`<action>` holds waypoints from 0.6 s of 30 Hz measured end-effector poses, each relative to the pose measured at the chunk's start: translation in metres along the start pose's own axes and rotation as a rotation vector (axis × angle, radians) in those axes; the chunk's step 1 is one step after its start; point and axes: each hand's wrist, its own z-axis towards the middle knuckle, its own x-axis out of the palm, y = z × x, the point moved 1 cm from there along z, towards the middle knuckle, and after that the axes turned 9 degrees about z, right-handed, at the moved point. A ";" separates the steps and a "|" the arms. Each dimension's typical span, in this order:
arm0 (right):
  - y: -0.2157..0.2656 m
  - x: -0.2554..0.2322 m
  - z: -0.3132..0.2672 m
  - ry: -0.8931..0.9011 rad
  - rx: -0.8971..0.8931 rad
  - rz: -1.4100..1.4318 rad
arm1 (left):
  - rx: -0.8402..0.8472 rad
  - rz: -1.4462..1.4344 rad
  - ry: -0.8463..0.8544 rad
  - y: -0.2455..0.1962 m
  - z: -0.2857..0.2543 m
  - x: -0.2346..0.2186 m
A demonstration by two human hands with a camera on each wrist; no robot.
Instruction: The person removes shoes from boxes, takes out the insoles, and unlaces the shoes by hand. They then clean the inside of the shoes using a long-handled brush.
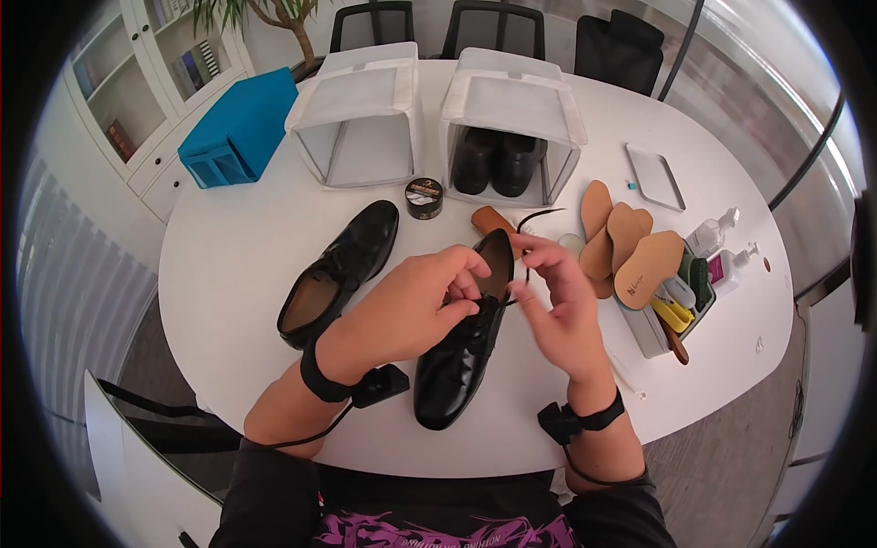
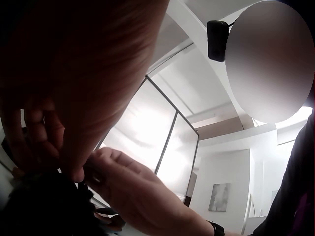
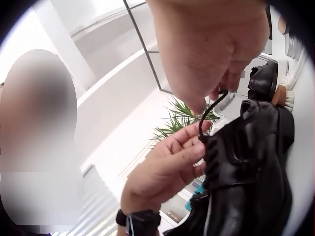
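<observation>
A black leather lace-up shoe [image 1: 454, 370] stands on the table, toe toward the person. My left hand [image 1: 416, 301] reaches over it with fingers curled, thumb and fingertips pinching at the lace where it leaves the top eyelets. In the right wrist view a dark shoelace [image 3: 212, 107] runs up from the eyelets to my right hand [image 1: 566, 310], whose fingertips hold it. Its loose end curves out beyond those fingers in the head view. The other black shoe [image 1: 343, 269] rests to the left. Shoe and fingers are dark and partly hidden in the left wrist view.
A tin of polish [image 1: 424, 197] and a wooden brush [image 1: 491, 221] lie behind the shoes. Two white shoe boxes [image 1: 356, 82] stand farther back, one holding black shoes [image 1: 498, 163]. Tan insoles [image 1: 647, 269] overlap a caddy of supplies at right, near white bottles [image 1: 708, 237].
</observation>
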 end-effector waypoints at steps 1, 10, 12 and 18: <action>0.005 0.001 0.000 0.070 -0.017 -0.267 | 0.002 0.001 -0.002 0.000 0.000 -0.001; 0.014 0.006 0.002 0.094 -0.075 -0.227 | 0.029 0.095 -0.044 0.000 -0.002 -0.004; 0.008 0.009 0.000 0.119 -0.033 -0.227 | 0.085 0.114 -0.318 -0.004 -0.003 -0.005; 0.005 0.010 -0.002 0.158 0.018 -0.249 | 0.119 -0.327 -0.490 0.002 0.009 -0.014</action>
